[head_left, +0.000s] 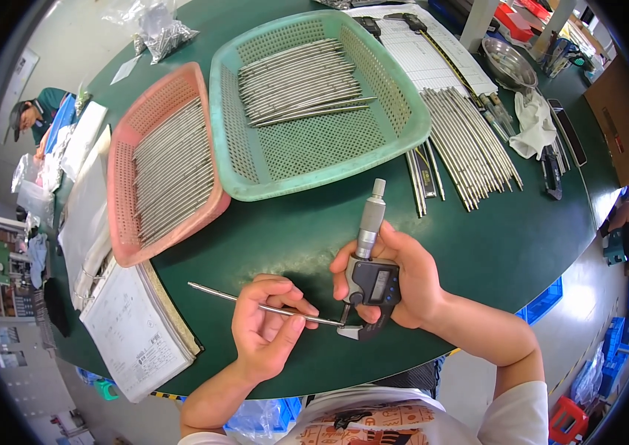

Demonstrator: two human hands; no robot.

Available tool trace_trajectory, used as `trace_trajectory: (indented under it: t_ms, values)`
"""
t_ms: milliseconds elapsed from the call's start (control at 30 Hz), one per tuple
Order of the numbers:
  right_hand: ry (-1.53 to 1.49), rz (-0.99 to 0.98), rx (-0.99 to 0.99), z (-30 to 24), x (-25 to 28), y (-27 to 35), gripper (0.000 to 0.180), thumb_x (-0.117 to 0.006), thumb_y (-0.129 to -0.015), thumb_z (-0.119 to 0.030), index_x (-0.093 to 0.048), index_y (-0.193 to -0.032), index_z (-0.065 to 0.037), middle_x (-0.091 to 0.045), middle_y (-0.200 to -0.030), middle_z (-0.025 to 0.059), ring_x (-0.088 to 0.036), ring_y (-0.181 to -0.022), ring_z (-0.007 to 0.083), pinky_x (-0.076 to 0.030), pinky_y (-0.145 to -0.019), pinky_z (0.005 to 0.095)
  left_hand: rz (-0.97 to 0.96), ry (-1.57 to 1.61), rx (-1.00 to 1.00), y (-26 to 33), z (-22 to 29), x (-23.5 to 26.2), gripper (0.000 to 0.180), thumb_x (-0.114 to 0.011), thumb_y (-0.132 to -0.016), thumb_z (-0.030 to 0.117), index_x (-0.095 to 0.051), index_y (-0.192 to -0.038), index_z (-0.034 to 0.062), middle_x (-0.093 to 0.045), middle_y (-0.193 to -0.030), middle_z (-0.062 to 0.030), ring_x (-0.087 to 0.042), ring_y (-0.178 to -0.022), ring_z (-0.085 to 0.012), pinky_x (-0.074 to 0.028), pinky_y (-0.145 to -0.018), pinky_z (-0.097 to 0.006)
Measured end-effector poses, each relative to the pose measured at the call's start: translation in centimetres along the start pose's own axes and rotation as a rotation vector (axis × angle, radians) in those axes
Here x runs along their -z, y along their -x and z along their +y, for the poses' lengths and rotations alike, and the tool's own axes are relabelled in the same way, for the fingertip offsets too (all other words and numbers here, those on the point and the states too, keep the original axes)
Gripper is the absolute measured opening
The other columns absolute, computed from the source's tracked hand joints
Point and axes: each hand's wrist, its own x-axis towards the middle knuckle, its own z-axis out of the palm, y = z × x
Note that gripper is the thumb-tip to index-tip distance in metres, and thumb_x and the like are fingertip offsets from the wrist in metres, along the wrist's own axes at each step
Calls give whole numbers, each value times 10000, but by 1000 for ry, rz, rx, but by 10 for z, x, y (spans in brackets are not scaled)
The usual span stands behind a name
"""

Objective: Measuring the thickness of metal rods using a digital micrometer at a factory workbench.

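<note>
Gauging a thin steel rod (pixel 255 305) looks like the step in hand: the left hand (pixel 262 326) has its fingers pinched closed around the rod, feeding its end into the digital micrometer (pixel 371 274), which the right hand (pixel 403 285) grips closed. Next, likely, a gentle thimble turn, rod square to the anvil, above the green tabletop (pixel 292 230).

Pink basket (pixel 123 141) of metal rods, green basket (pixel 403 111), loose rods (pixel 470 144) on green table (pixel 285 237), binder (pixel 136 326), steel bowl (pixel 509 65)
</note>
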Motion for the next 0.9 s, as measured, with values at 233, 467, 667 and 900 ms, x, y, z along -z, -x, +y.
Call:
trace_trajectory:
  t_ms: [233,467,667,900]
  values:
    - [96,42,5,0,1,1,574,-295,-806,-544,-522,-854,-20,-559,-709,137,-476,-439,146,-374,-374,228,-32,-15,-9,-1,-2,-1,341,-510,-749,-59,-375,-1060,-21,-401,-971,-125,-552,-800,-193,-493,-634,-271]
    - [34,4,42,3,-2,-1,536,-323,-826,-509,-520,-841,-11,-564,-675,107,-442,-405,127,-360,-370,228,-7,-10,17,1,-1,4,348,-520,-760,-26,-371,-1074,-21,-407,-987,-125,-549,-802,-187,-484,-644,-273]
    - [84,11,21,2,-1,-2,570,-185,-861,-488,-503,-907,-17,-560,-717,130,-452,-420,148,-380,-405,242,59,-45,65,0,1,0,381,-549,-739,23,-374,-1077,6,-429,-931,-94,-543,-739,-179,-496,-581,-273]
    - [33,-16,27,9,1,-10,562,-155,-874,-454,-495,-925,-9,-560,-704,108,-446,-408,157,-372,-390,248,-19,-153,145,-28,47,-17,356,-556,-748,24,-393,-1064,1,-479,-761,-55,-548,-648,-146,-513,-512,-239]
